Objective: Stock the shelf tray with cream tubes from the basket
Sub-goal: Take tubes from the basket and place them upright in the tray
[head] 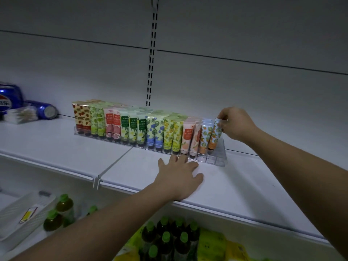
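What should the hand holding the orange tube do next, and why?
Probably push the orange-print tube down until it stands straight, then let go. The right hand pinches its top, and it leans in the clear tray's end slot while the left hand rests flat on the shelf.

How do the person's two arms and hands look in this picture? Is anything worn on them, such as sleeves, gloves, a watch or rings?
Both forearms are bare as far as the frame shows; no sleeve is visible. The left hand and the right hand wear no gloves. No watch, bracelet or ring shows on the wrists or fingers. The dim light could hide small details.
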